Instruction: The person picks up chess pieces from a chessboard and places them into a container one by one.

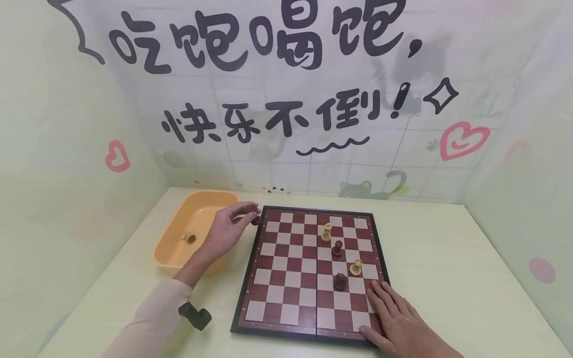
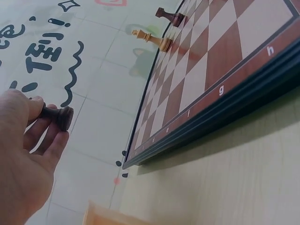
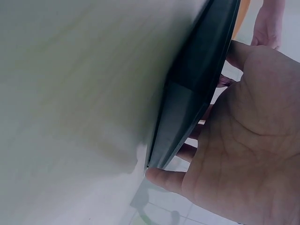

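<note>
My left hand (image 1: 225, 229) pinches a dark brown chess piece (image 2: 64, 118) between thumb and fingers, just off the upper left corner of the chessboard (image 1: 290, 282). In the left wrist view its round base faces the board; the top is hidden by the thumb. My right hand (image 1: 400, 320) rests on the board's near right edge with its fingers spread. Two cream pieces (image 1: 326, 233) (image 1: 356, 268) and two dark pieces (image 1: 337, 248) (image 1: 340, 282) stand upright on the right half of the board.
An orange plastic basin (image 1: 166, 253) stands left of the board, beneath my left forearm, with small chess pieces (image 1: 191, 239) lying inside. Pale table surface (image 1: 429, 248) extends right of the board. A printed curtain (image 1: 313, 174) closes off the back and sides.
</note>
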Tool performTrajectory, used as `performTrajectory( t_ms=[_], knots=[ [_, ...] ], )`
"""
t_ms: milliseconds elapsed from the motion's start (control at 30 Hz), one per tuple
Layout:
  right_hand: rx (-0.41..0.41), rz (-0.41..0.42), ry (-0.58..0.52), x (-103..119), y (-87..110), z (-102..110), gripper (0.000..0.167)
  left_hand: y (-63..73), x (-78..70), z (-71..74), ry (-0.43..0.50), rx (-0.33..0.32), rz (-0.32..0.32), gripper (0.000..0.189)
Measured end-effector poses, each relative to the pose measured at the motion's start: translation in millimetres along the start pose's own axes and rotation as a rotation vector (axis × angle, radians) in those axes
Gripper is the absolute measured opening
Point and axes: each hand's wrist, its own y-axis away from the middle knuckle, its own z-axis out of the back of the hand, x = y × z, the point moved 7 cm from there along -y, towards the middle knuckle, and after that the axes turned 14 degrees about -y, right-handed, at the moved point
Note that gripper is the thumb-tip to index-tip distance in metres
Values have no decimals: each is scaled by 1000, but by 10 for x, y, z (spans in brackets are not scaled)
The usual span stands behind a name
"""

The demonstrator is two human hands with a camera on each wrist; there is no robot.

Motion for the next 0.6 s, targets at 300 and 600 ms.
performTrajectory(
  t_ms=[300,600],
  knots=[
    [0,0,-5,-29,6,-32,81,35,41,87,-2,-4,10,26],
    [-13,1,-18,-32,4,-41,81,58,110,192,22,-21,25,25]
  ],
)
